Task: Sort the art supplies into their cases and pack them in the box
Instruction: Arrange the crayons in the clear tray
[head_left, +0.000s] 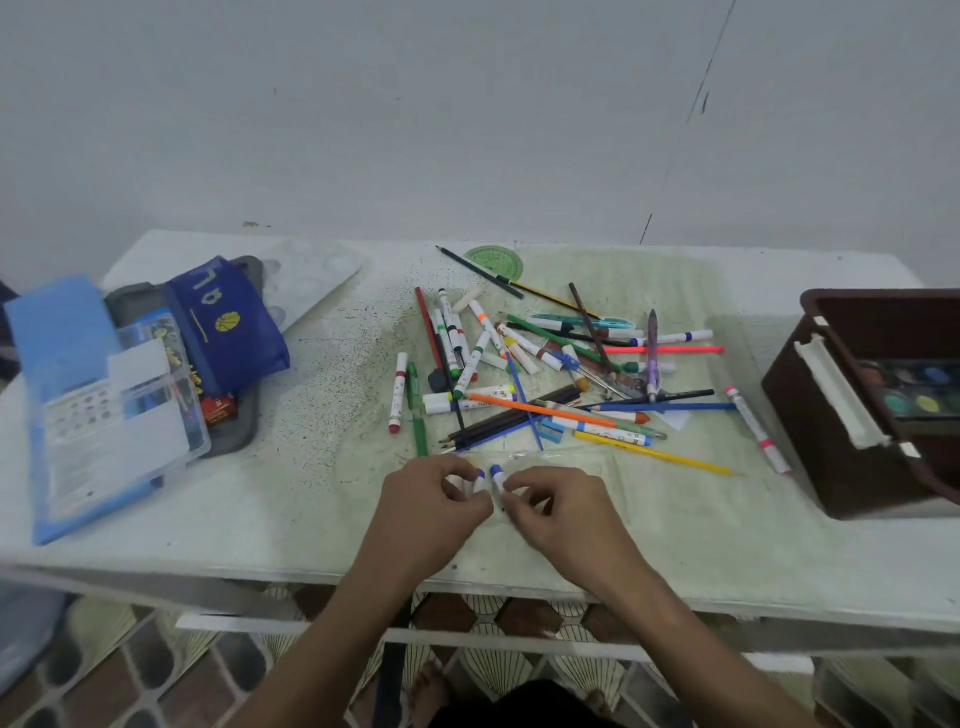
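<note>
While both hands work close together at the near middle of the table, each one pinches a short white marker with a blue band: the left hand has its grip pressed around the left marker, and the right hand has its grip pressed around the right marker. These two markers stand nearly upright, side by side and just apart, over a clear plastic sleeve lying flat on the table just beyond the fingers. Farther back, a loose heap of markers, pencils and brushes sprawls across the middle of the table, with a green round protractor at its far edge, a blue sharpener near its front, and a yellow pencil slanting out toward the right. A pink-banded marker lies apart between the heap and the brown box, which sits at the right end of the table and holds a watercolour paint set. At the left end a blue pencil pouch with a basketball print rests on a grey tray, beside a clear plastic case on a blue folder; a white paint palette lies behind them.
</note>
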